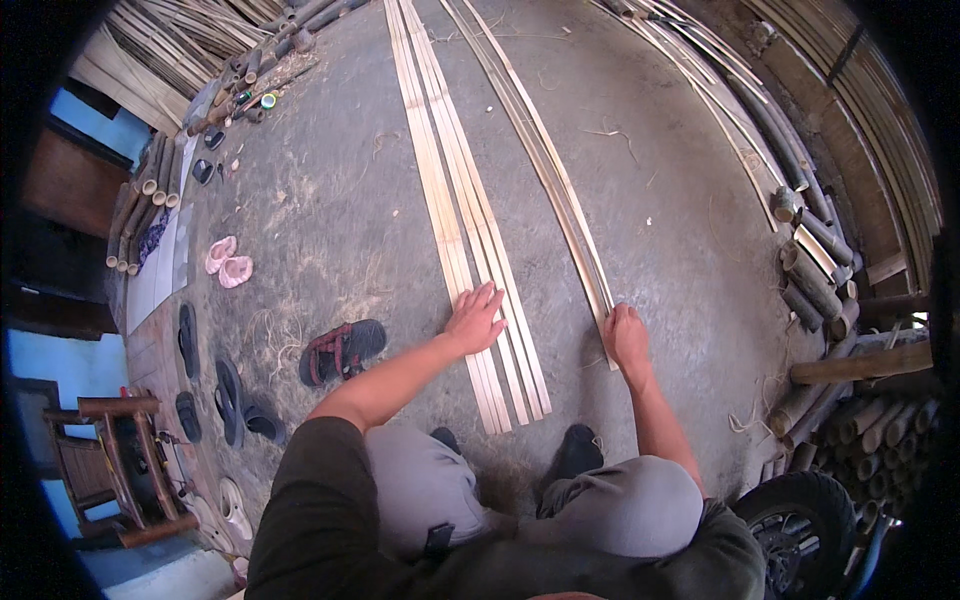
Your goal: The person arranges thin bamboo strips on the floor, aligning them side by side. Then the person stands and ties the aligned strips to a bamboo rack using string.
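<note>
The left hand (476, 318) lies flat, fingers spread wide, pressing on the near part of a set of pale split bamboo strips (462, 215) that run side by side away across the concrete floor (330, 210). The right hand (626, 335) is curled shut around the near end of a second, darker bundle of thin bamboo slats (545, 165), which fans off the same way, just beside the pale set. The person squats, grey-trousered knees (640, 505) below the hands, dark shoes (578, 447) at the strip ends. To the left a red and black sandal (342, 350) sits near the forearm, with a pink pair of child's shoes (229, 262) farther off and dark slippers (230, 400) by the floor's edge. Cut bamboo poles (815, 270) are stacked along the right side, a motorcycle tyre (800, 525) at the lower right
</note>
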Motion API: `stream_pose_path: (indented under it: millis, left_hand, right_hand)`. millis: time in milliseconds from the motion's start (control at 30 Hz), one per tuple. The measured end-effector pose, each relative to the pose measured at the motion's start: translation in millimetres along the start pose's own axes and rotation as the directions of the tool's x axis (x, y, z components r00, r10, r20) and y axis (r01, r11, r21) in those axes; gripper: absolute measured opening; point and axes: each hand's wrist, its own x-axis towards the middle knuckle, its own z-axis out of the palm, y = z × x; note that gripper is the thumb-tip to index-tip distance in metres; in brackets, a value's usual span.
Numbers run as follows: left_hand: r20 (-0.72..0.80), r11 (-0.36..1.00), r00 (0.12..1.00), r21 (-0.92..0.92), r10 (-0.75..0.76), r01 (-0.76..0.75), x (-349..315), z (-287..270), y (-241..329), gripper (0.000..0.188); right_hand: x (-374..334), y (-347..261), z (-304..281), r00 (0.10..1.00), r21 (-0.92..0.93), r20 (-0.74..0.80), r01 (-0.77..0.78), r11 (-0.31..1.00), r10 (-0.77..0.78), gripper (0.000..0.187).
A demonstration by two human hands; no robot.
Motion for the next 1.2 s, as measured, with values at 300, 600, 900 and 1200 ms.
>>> stream_pose_path:
  millis: [300, 600, 900, 1200]
  left_hand:
    - [0.151, 0.986, 0.974, 0.014, -0.166, 0.166, 18, 18, 18, 0.086]
    - [0.236, 0.988, 0.96, 0.06, -0.152, 0.142, 19, 8, 24, 0.071]
    - [0.271, 0.985, 0.949, 0.1, -0.161, 0.138, 23, 8, 27, 0.07]
    - [0.272, 0.985, 0.948, 0.093, -0.166, 0.146, 19, 8, 24, 0.072]
  right_hand:
    - [-47, -72, -12, 1.0, 0.496, -0.006, -0.004, 0.868, 0.008, 0.02]
    - [-79, -98, 14, 0.931, 0.625, 0.358, -0.299, 0.721, 0.077, 0.029]
    - [-31, -75, 30, 0.935, 0.665, 0.334, -0.324, 0.673, 0.121, 0.038]
    - [-19, -94, -20, 0.977, 0.621, 0.2, -0.186, 0.761, 0.075, 0.039]
